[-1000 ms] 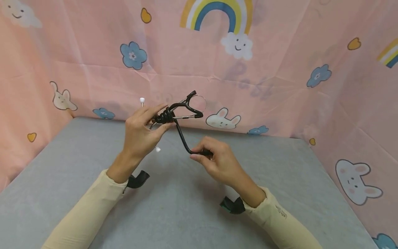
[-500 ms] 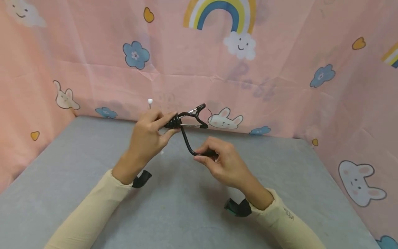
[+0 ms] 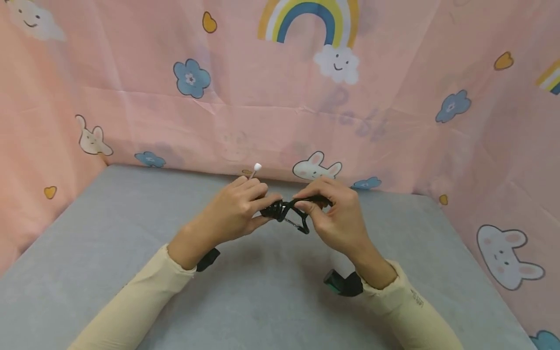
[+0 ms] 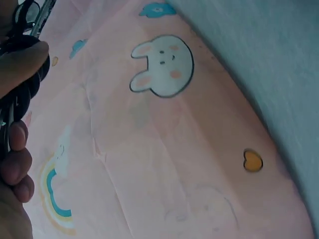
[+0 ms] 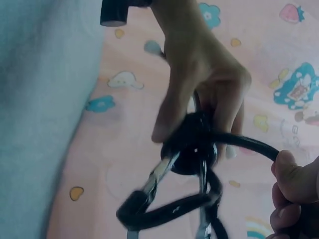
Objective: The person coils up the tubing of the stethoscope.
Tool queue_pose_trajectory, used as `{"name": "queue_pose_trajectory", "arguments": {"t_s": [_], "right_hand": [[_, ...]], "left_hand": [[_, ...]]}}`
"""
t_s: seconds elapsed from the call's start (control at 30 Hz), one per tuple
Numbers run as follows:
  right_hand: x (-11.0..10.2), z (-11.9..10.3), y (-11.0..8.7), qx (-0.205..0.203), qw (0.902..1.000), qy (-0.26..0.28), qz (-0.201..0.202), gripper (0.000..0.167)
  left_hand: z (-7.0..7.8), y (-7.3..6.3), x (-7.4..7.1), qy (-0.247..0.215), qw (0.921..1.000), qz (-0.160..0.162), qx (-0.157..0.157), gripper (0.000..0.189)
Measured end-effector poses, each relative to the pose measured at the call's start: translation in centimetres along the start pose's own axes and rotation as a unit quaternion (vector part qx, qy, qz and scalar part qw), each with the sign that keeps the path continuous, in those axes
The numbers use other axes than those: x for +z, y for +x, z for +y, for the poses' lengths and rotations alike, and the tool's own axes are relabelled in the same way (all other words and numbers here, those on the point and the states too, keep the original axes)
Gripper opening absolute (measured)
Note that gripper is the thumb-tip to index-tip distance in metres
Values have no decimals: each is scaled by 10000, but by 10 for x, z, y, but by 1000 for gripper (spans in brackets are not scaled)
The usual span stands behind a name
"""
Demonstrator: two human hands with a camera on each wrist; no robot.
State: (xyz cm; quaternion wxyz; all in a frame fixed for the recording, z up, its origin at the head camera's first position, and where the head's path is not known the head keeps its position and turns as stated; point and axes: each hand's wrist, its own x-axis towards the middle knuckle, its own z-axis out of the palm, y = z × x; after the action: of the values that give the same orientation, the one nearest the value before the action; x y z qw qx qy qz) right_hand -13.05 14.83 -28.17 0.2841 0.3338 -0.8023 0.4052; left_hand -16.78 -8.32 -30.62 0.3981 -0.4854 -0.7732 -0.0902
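Note:
A thick black cord (image 3: 272,210) is wound in several tight turns around a thin metal wire frame (image 5: 164,172). My left hand (image 3: 236,209) grips the wound bundle between thumb and fingers, above the table. One wire of the frame ends in a white ball tip (image 3: 257,166), rising behind the left knuckles. Close on the right, my right hand (image 3: 339,209) pinches the cord's loose length, which runs taut from the coil in the right wrist view. Further cord loops over the frame's open end. In the left wrist view, the coil (image 4: 42,74) shows under the left thumb; much of the frame is hidden.
Below both hands lies a grey cloth-covered table (image 3: 262,301). A pink patterned curtain (image 3: 245,107) stands behind and at both sides. Black wrist-camera mounts (image 3: 343,283) stick out under the sleeves.
The left hand has moved right and down, turning the bundle. My right hand has risen, bringing the loose cord from below the bundle up across it. The hands are now closer together.

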Motion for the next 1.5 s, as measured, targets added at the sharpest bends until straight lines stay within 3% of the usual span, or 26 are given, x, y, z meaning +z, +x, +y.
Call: {"name": "queue_pose_trajectory", "arguments": {"t_s": [0.13, 0.3, 0.4, 0.53, 0.63, 0.73, 0.9, 1.1, 1.27, 1.4, 1.5], "right_hand": [[-6, 5, 6, 47, 9999, 94, -98, 13], [-16, 13, 12, 477, 9955, 520, -635, 11], [-22, 19, 15, 836, 9853, 1094, -1014, 9], [-23, 25, 18, 1184, 9651, 1821, -1464, 11], [-17, 26, 17, 1415, 9510, 2092, -1786, 20], [-7, 21, 16, 1867, 9429, 2044, -1853, 26], [3, 15, 13, 2204, 9496, 1417, -1720, 29], [8, 10, 6, 1611, 9524, 1896, -1762, 33], [9, 9, 2, 873, 9720, 1084, -1895, 32], [11, 9, -1, 323, 9792, 804, -1835, 35], [14, 9, -4, -162, 9851, 683, -1572, 36]], "left_hand": [[4, 1, -1, -451, 9985, 217, 205, 43], [12, 5, 0, -1229, 9909, 523, 183, 45], [17, 7, 2, -1851, 9798, 750, 94, 45], [20, 8, -1, -2620, 9570, 1249, 10, 46], [21, 9, -6, -3010, 9401, 1570, -317, 48], [21, 9, -11, -3152, 9291, 1717, -893, 47], [17, 10, -17, -2970, 9178, 1903, -1825, 49], [9, 11, -20, -2853, 9017, 2128, -2455, 48], [7, 11, -20, -2705, 8963, 1899, -2956, 47], [6, 10, -20, -2641, 8981, 1686, -3085, 46], [5, 8, -21, -2588, 9012, 1596, -3088, 45]]}}
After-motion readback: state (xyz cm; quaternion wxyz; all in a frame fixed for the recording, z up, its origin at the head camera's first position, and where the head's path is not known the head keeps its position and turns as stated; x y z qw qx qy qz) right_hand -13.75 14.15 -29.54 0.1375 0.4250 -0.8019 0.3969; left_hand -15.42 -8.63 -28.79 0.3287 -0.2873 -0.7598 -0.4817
